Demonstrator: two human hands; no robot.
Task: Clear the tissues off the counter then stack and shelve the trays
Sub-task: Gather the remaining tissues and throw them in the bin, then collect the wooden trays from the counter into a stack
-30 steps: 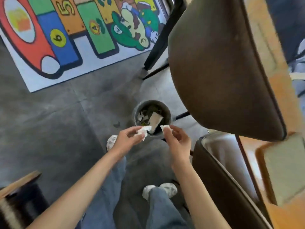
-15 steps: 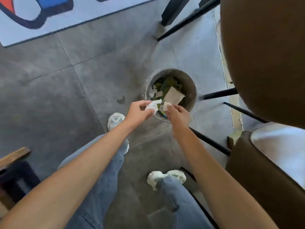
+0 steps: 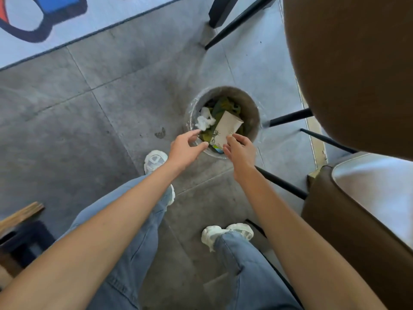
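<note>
A round grey waste bin stands on the floor in front of my feet. Crumpled white tissues lie inside it at the left, beside a beige paper cup and green scraps. My left hand hovers over the bin's near left rim with fingers spread and nothing in it. At the near right rim my right hand is also open and empty, its fingertips close to the cup. No trays or counter are in view.
A brown padded chair back fills the upper right, and a second brown seat sits at the lower right. Black chair legs flank the bin. A colourful play rug lies at the upper left, a wooden stool at the left edge.
Both hands held white tissues over the bin before; now their fingers have spread and the tissues lie inside the bin. The camera has tilted further down toward the bin.
</note>
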